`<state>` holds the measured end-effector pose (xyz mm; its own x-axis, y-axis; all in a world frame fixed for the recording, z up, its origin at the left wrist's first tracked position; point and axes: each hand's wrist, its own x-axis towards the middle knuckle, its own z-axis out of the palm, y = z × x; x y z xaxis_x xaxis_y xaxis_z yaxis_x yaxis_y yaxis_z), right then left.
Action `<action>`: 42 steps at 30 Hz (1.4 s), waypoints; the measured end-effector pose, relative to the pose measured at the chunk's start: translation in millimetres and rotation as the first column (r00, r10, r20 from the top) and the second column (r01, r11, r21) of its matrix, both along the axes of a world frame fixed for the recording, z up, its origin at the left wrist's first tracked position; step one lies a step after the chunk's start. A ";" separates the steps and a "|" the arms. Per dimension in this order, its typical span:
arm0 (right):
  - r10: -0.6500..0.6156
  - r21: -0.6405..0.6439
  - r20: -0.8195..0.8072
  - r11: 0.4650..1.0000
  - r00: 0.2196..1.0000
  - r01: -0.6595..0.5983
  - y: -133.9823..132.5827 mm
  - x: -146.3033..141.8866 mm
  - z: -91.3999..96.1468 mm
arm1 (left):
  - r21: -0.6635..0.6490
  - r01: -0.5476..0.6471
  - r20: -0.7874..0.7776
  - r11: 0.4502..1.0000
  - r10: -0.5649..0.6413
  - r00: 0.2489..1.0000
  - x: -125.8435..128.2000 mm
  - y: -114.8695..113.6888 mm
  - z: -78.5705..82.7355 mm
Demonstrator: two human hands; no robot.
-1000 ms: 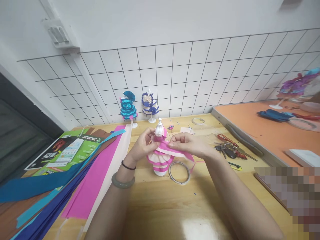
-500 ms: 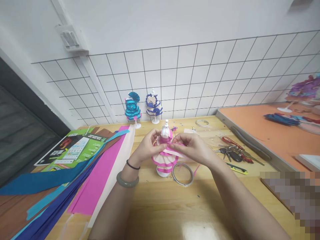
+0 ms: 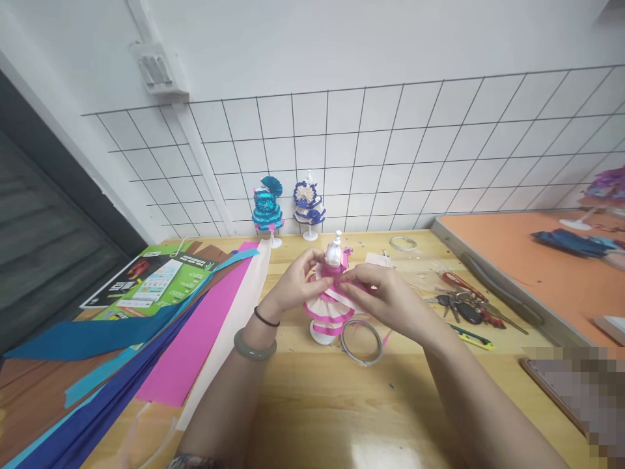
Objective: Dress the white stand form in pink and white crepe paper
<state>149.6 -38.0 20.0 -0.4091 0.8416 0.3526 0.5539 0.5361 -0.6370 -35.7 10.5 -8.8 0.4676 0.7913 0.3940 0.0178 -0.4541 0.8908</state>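
Note:
A miniature dress form with a white bust and a white round base stands upright on the wooden table. It wears a tiered skirt of cream crepe paper edged in pink. My left hand is closed around the form's left side, thumb pressed on the front of the waist. From the right, my right hand pinches a pink-and-white paper strip against the waist; its far end is hidden behind the fingers. Just below my right hand a roll of double-sided tape lies flat.
Two dressed mini forms, one teal and one blue-and-cream, stand against the wall grid. Crepe paper sheets and leaflets cover the left side. Keys, a yellow-green cutter and an orange table are on the right.
The view has swung slightly left, so everything appears shifted right. Both hands stay at the form's waist, the right fingers drawn a little closer over the strip.

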 end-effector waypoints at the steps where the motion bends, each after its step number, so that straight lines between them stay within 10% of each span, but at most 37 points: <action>1: 0.004 0.004 0.007 1.000 1.000 -0.004 -0.3 0.0 0.2 | 0.002 -0.001 -0.005 1.000 0.001 1.000 -0.1 -0.3 0.6; 19: -0.207 0.001 -0.069 0.978 0.976 0.208 6.9 -4.3 -8.7 | 0.007 0.011 -0.030 1.000 -0.010 0.999 2.0 -3.9 2.9; 42: -0.131 -0.002 -0.053 0.991 0.990 0.131 11.3 0.5 -8.1 | 0.041 -0.113 -0.048 0.993 0.115 0.992 1.0 0.1 -0.8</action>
